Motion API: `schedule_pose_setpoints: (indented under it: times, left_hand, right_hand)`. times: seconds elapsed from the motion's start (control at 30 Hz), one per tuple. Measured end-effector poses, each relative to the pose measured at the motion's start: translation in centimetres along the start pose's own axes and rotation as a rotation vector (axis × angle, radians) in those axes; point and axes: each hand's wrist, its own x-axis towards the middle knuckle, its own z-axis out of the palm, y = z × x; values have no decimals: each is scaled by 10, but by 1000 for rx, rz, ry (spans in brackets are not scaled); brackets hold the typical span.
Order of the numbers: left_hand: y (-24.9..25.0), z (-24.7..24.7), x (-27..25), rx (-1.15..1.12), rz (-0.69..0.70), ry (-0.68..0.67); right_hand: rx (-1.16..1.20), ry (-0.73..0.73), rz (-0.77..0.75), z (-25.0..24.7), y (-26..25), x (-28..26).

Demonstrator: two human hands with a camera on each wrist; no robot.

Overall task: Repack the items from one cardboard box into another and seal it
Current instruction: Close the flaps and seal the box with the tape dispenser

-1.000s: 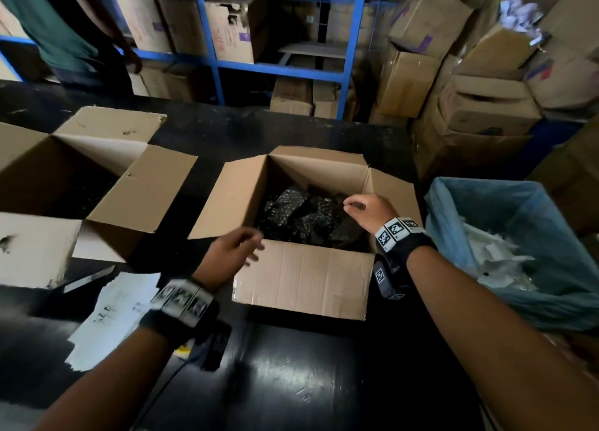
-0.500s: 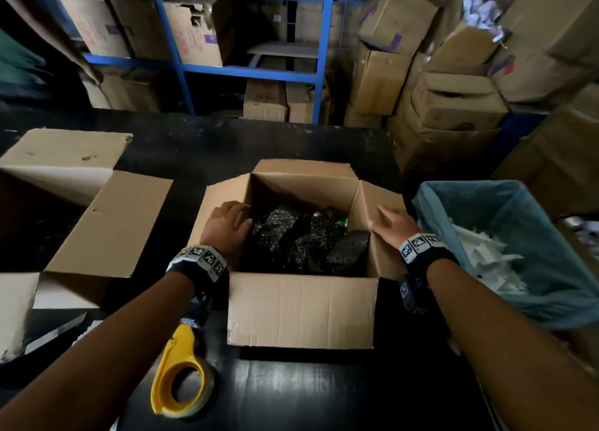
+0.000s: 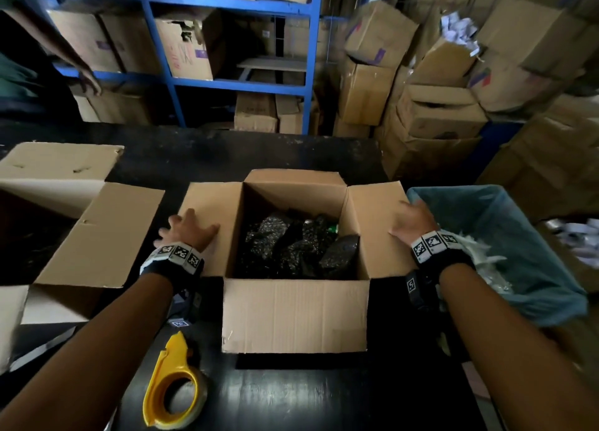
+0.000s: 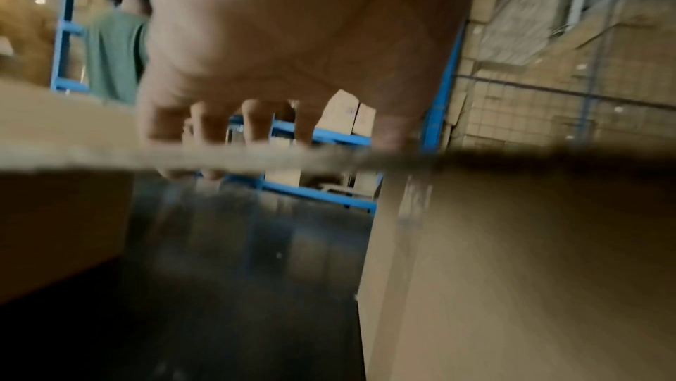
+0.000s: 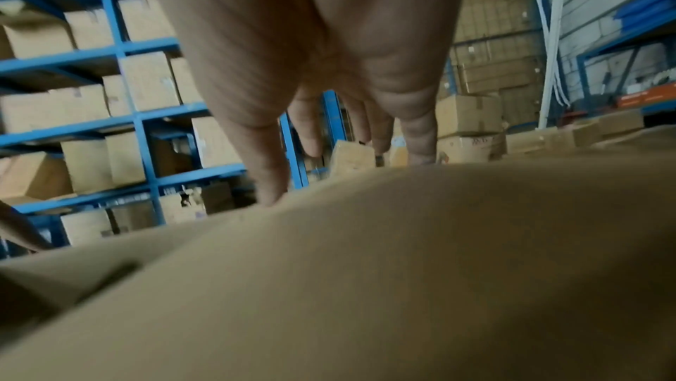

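An open cardboard box (image 3: 293, 317) stands in the middle of the black table, with dark speckled packets (image 3: 288, 245) inside. My left hand (image 3: 186, 231) lies flat with spread fingers on the box's left flap (image 3: 210, 203); the left wrist view shows the fingers (image 4: 256, 124) reaching over the flap's edge. My right hand (image 3: 410, 218) rests open on the right flap (image 3: 372, 210), its fingers (image 5: 270, 167) straight on the cardboard. A second, larger open box (image 3: 87, 232) sits to the left. A yellow tape dispenser (image 3: 173, 385) lies near the front edge.
A bin lined with a blue bag (image 3: 505, 255) holding white scraps stands at the right. Blue shelving (image 3: 246, 83) and stacked cartons (image 3: 434, 106) fill the background. Another person's arm (image 3: 64, 54) shows at far left.
Both hands have moved outward from the box's inner rim onto the side flaps, which now lie spread flat. The view has shifted, bringing the tape dispenser into sight.
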Motion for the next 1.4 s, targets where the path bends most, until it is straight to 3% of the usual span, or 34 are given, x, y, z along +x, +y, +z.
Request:
schedule_pose_setpoints:
  times: [0.1, 0.2, 0.27, 0.4, 0.53, 0.63, 0.73, 0.83, 0.9, 1.03, 1.1, 1.2, 1.3, 1.4]
  left_hand:
    - [0, -28, -15, 19, 114, 173]
    - [3, -48, -31, -132, 290, 354]
    - [12, -60, -44, -189, 364, 394]
    - [32, -72, -62, -346, 405, 325]
    - [49, -49, -92, -526, 502, 123]
    - [55, -12, -112, -411, 537, 71]
    - [46, 19, -127, -235, 587, -67]
    - [23, 43, -134, 33, 652, 1]
    - [5, 57, -135, 22, 606, 99]
    - [-17, 77, -152, -259, 428, 241]
    - [-27, 85, -158, -290, 368, 210]
    - [-37, 90, -165, -237, 308, 143]
    - [-38, 82, -172, -274, 244, 154]
    - [-36, 63, -184, -296, 266, 187]
  right_hand:
    - [38, 39, -58, -27, 0, -3]
    - [206, 9, -112, -46, -11, -11]
    - [285, 16, -184, -51, -25, -18]
    - [518, 0, -256, -47, -49, -34]
    - [644, -109, -271, -25, -69, -52]
    - [462, -219, -338, 10, -68, -65]
    - [179, -314, -443, 38, -53, -81]
    - [62, -275, -537, 52, -42, -90]
    - [65, -210, -581, 56, -35, -94]
    - [90, -61, -595, 60, -12, -104]
    - [128, -3, -565, 64, -1, -112]
    - [159, -57, -522, 67, 8, -125]
    - [244, -114, -483, 65, 15, -134]
    - [380, -101, -537, 55, 20, -146]
